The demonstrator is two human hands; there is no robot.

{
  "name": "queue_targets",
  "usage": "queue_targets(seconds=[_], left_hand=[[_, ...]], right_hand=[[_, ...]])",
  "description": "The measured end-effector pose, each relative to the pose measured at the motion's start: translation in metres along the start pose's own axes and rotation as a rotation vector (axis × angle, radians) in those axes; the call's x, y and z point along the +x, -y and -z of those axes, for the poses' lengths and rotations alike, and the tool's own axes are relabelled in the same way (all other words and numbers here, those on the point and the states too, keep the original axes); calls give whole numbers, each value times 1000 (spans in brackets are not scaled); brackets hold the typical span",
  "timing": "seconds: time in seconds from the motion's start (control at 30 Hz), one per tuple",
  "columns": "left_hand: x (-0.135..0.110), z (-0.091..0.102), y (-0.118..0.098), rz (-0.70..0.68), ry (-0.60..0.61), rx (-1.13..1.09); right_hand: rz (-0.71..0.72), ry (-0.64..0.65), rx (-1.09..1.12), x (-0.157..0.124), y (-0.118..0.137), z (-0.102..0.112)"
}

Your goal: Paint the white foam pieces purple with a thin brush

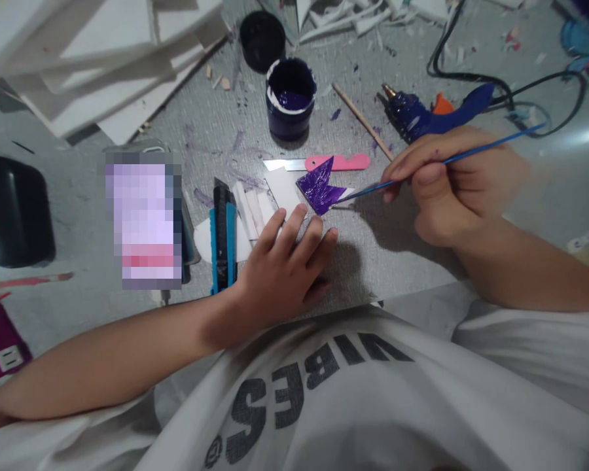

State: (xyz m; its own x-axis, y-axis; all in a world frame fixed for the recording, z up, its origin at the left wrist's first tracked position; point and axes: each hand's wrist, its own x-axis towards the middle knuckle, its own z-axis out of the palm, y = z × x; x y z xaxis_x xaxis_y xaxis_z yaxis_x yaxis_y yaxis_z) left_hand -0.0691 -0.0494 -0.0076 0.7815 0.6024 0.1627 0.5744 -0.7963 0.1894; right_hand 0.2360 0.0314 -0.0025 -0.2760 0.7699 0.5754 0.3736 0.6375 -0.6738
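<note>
A thin blue paintbrush (491, 145) is pinched in my right hand (454, 183), its tip touching the lower right of a small pointed cutout (320, 186). Wet purple paint covers most of that cutout, while one point at its right is still white. My left hand (289, 261) lies with fingers spread, the fingertips just below the cutout and at the end of a white foam strip (282, 188). Whether they press on the cutout I cannot tell. Behind it lies a pink-handled folding knife (336, 162), blade out. An open jar of dark purple paint (289, 121) stands farther back.
Left of my left hand are a blue-and-black box cutter (222, 242) and a phone (147, 222). A glue gun (422, 114) with its cord and a wooden stick (360, 119) lie at the back right. White foam sheets (103, 65) pile up back left, near a black lid (262, 40).
</note>
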Motion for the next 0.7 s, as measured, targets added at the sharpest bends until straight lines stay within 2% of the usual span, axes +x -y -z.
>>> queue_targets(seconds=[0.13, 0.33, 0.5, 0.7], left_hand=[[0, -1, 0, -1, -7, 12], [-1, -1, 1, -11, -7, 29], [-1, 0, 0, 9, 22, -10], [0, 0, 1, -14, -16, 27]], right_hand=[[4, 63, -6, 1, 1, 1], [2, 14, -14, 2, 2, 2], [33, 90, -36, 2, 1, 4], [-13, -4, -17, 1, 5, 2]])
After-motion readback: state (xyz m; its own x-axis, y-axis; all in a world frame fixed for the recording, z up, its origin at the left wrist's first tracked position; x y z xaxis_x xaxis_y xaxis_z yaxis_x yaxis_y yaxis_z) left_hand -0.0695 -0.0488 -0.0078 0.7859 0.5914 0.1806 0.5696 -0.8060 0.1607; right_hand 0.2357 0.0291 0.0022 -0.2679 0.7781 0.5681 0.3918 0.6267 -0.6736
